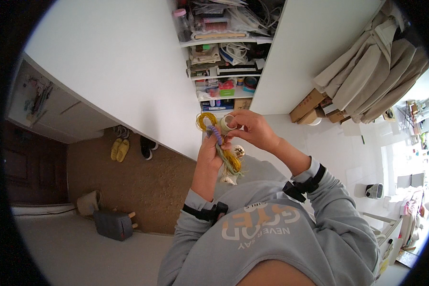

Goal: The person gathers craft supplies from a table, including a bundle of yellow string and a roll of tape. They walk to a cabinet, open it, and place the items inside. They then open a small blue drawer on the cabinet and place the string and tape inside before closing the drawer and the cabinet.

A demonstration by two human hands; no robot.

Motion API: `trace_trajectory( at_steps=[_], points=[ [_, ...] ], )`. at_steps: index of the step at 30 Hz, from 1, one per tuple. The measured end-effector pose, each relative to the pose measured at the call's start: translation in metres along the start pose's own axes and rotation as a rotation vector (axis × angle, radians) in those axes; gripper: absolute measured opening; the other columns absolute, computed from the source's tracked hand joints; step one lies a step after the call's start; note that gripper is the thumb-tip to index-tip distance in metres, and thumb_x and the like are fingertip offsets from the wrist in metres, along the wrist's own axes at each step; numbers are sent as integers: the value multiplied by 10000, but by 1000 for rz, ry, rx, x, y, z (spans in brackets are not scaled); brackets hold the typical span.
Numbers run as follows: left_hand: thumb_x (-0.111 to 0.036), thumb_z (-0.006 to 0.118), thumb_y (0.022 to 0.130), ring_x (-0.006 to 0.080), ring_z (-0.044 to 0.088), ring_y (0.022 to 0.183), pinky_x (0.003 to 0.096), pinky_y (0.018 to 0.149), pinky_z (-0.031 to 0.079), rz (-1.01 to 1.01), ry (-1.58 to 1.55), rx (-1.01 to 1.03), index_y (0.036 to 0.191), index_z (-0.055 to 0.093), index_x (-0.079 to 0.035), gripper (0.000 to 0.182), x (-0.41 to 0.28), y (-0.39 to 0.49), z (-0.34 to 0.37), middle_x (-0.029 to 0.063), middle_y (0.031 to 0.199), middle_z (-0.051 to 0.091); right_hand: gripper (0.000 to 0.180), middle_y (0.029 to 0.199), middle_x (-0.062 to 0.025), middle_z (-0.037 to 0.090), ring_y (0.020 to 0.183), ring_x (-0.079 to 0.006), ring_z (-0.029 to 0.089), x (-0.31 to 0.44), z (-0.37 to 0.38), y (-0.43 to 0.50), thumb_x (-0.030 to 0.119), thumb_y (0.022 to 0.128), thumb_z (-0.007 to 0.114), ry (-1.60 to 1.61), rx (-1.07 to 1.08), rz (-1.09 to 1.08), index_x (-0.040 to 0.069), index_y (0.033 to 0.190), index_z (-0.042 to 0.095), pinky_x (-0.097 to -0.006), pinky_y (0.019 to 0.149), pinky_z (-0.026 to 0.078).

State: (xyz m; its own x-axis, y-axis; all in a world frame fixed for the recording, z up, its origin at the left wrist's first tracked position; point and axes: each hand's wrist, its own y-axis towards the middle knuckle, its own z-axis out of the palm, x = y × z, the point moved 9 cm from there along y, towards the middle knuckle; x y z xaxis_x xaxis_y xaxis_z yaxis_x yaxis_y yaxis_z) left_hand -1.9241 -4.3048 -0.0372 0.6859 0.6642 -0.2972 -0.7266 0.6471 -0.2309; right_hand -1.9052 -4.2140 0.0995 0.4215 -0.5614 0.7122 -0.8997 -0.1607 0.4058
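Observation:
My left hand (210, 153) grips a looped bundle of yellow cord (232, 160). A purple coiled band (214, 134) wraps its middle, and a pale green cord (226, 161) hangs down with the lower strands. The bundle's upper loop (204, 121) sticks out above my fingers. Close beside it, my right hand (254, 129) holds a cream-coloured roll (227, 125), possibly tape or a thread spool, with fingertips at its hollow core. The roll touches or nearly touches the bundle; my fingers partly cover both.
Ahead stands an open shelf unit (228, 42) packed with household items. White panels (128, 64) flank it. Beige garments (371, 68) hang at the right above cardboard boxes (307, 105). Yellow slippers (120, 149) and a dark padded stool (113, 224) are on the left; a waste bin (374, 191) stands right.

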Motion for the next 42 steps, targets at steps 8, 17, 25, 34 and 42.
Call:
trace_trajectory(
  at_steps=[8,17,25,34,42],
  points=[
    [-179,590,864,165,555,708,199,466,389,-7,-34,8,1044,505,-54,235,4,0,-4,90,905,596,190,937,-108,610,847,-278,582,-4,5,-6,112,666,730,-30,6,8,53,820,636,-340,698,484],
    [-145,597,855,180,555,713,202,465,392,-19,-137,54,1017,515,-31,215,14,1,-12,105,916,592,176,943,-99,623,879,-287,563,-12,13,-15,128,656,720,-71,11,-6,78,814,658,-363,754,468],
    [-172,544,887,165,497,641,232,494,393,-9,-124,3,999,509,-25,189,23,-2,-46,123,917,572,163,975,-83,620,860,-278,536,-21,35,-31,122,657,716,-175,-1,-49,70,799,653,-362,756,447],
    [-192,502,911,155,497,560,222,488,395,-3,-256,-41,1044,476,-9,227,27,-5,-52,129,871,576,183,977,-88,614,888,-293,520,-27,52,-29,99,648,713,-160,-1,-58,57,811,639,-370,782,435],
    [-199,478,922,158,532,596,212,403,378,-5,-274,-149,1029,489,-3,223,24,-2,-65,117,848,570,248,980,-83,613,871,-291,544,-33,63,-21,96,640,709,-169,81,-58,68,873,629,-367,759,466]
  ],
)
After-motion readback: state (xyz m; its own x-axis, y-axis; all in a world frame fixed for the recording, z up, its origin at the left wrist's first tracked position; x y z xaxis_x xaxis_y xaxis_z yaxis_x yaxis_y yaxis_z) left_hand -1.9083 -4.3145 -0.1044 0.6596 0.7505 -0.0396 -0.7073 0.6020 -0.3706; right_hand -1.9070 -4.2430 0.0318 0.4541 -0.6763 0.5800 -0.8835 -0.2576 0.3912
